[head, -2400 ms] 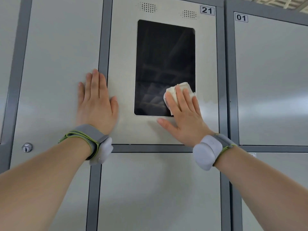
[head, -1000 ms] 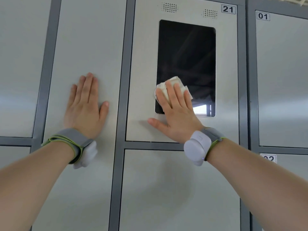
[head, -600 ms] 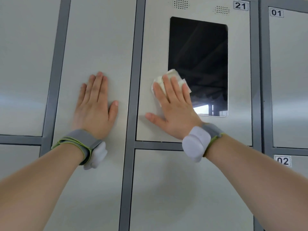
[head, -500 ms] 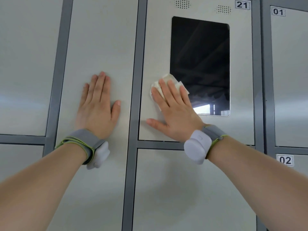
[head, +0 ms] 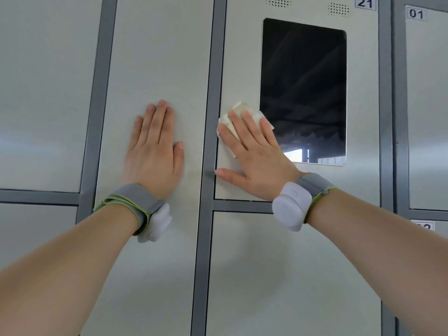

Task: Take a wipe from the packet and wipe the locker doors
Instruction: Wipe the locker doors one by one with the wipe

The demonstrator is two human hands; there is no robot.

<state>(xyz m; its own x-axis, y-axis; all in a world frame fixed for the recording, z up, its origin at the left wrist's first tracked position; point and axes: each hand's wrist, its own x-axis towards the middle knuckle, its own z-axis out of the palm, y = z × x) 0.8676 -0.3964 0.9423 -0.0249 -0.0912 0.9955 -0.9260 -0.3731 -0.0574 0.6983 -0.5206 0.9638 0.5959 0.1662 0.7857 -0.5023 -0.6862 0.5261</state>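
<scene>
A folded white wipe (head: 238, 112) lies pressed flat under the fingers of my right hand (head: 254, 156) on the pale grey panel numbered 21 (head: 363, 93). The wipe sits on the metal strip left of the panel's dark screen (head: 303, 88), its right corner just over the screen's edge. My left hand (head: 155, 151) rests flat, fingers together, on the neighbouring locker door (head: 157, 57) and holds nothing. The wipe packet is not in view.
Dark grey frame bars (head: 208, 214) separate the doors. Another door (head: 291, 275) lies below panel 21, and doors numbered 01 (head: 426, 105) and 02 stand at the right. More plain doors (head: 43, 93) fill the left side.
My right hand has slid the wipe leftwards, from the lower part of the screen to the metal strip beside it. The left hand stays flat on its door. The view has shifted left.
</scene>
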